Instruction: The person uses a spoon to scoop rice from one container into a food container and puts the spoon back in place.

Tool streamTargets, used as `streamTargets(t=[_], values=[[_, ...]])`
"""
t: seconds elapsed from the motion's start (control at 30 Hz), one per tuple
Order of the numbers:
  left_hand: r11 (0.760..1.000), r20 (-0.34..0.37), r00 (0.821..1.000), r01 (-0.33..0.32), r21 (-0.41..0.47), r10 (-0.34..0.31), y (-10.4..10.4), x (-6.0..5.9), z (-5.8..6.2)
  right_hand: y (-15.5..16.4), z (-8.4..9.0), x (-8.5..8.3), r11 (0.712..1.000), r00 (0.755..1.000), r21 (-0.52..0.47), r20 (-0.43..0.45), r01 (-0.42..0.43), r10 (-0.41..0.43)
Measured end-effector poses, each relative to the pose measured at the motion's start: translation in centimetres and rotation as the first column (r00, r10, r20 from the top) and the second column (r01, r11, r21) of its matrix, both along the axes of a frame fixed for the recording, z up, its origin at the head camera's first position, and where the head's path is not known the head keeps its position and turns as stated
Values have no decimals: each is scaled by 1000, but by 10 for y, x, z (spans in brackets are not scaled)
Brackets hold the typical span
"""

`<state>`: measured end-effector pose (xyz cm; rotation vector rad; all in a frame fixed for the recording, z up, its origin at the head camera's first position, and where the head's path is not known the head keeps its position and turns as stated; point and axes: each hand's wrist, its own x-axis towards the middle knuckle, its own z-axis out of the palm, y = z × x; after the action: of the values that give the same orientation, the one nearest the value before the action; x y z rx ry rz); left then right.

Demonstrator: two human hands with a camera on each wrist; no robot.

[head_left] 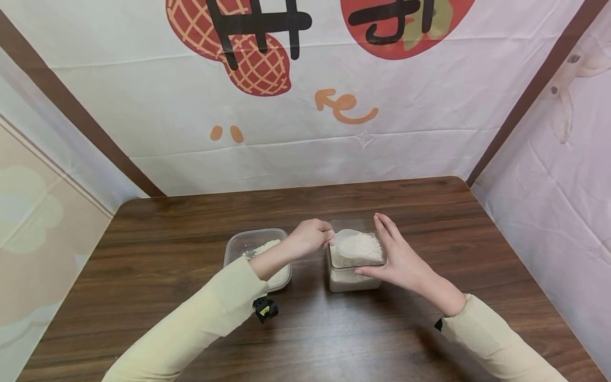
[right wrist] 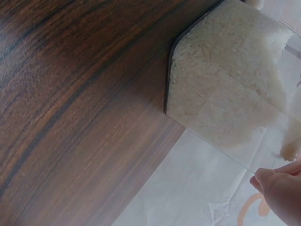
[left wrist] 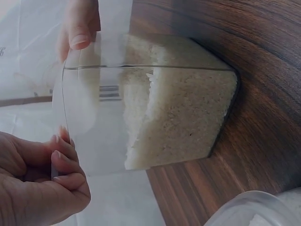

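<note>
A clear square container (head_left: 355, 280) partly filled with white rice (left wrist: 188, 113) stands upright on the table. My left hand (head_left: 310, 236) is at its left rim, with curled fingers pinching the handle end of a whitish scoop (head_left: 345, 234). The scoop lies over the container's opening and bears a white heap. In the left wrist view, the left hand (left wrist: 42, 179) hides most of the handle. My right hand (head_left: 406, 260) grips the container's right side, thumb along the near rim and fingers toward the far corner. Its fingertips pinch the clear wall in the right wrist view.
Left of the container sits a translucent plastic tub (head_left: 233, 249) with white grains or powder, partly hidden under my left forearm. Both stand on a dark wooden table (head_left: 167, 265). A printed white cloth (head_left: 305, 164) hangs behind the table, with more cloth at the sides.
</note>
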<state>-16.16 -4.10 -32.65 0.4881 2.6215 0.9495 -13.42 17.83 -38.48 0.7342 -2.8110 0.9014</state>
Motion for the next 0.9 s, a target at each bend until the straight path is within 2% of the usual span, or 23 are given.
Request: streamTargets(t=[0.53, 0.9], values=[[998, -16, 1000, -1, 56, 2, -7, 2, 0, -1, 0, 0, 1000, 1000, 2, 3, 0, 0], [998, -22, 1000, -18, 65, 20, -16, 2, 4, -1, 0, -1, 1000, 1000, 3, 12, 6, -6]])
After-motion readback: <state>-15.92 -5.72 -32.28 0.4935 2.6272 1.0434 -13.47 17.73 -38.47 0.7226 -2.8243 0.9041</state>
